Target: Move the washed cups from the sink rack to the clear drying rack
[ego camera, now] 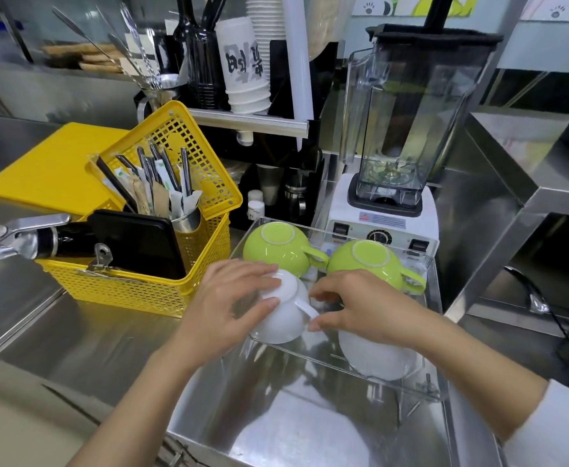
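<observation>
Clear acrylic drying rack (pixel 435 318) on a stainless worktop (pixel 107 348), in front of a white blender base (pixel 382 214). Two green cups (pixel 278 251), (pixel 369 264) sit upside down along its far side. Near left: a white cup (pixel 286 318), upside down and tilted, its handle pointing right. Left hand (pixel 229 308) clamped on that cup, fingers over its base. Right hand (pixel 364 311) resting over a second white cup (pixel 377 358) at the near right, thumb and forefinger close together by the first cup's handle; can't tell whether they pinch it.

Step in hand, by my reading: seating the left white cup. Best lowered rim-down until level, handle turned clear of its neighbour, released only once settled.

Surroundings: steel surfaces all round, reflective and probably wet. Yellow basket (pixel 148 278) of straws and utensils to the left, paper cup stacks behind. Sink rack not identifiable.
</observation>
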### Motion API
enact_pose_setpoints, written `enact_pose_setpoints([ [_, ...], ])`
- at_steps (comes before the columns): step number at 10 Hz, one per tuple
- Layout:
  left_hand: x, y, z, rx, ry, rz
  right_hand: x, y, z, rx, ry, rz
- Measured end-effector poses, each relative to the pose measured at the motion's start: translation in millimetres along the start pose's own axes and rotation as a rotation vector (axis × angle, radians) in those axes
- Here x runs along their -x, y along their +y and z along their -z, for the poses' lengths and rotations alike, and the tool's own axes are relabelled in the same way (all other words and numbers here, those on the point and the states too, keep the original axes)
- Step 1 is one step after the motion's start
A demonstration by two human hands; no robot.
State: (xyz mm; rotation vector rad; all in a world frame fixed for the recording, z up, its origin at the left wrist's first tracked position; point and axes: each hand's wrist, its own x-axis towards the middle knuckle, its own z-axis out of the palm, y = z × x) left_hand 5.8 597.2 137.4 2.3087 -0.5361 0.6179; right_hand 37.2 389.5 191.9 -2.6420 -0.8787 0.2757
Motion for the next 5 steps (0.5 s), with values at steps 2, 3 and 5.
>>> enact_pose_setpoints([
  [2, 6.2, 1.6, -2.9, -0.003, 0.031, 0.040, -3.3, 5.0, 2.1, -0.076, -0.028, -0.001],
  [3, 6.9, 1.2, -4.0, -0.015, 0.029, 0.047, -5.0, 6.4, 3.1, -0.070, -0.012, 0.028],
  [5, 6.8, 3.1, -1.5, 0.013, 0.025, 0.069, 0.6, 7.2, 7.2, -0.082, 0.018, 0.015],
])
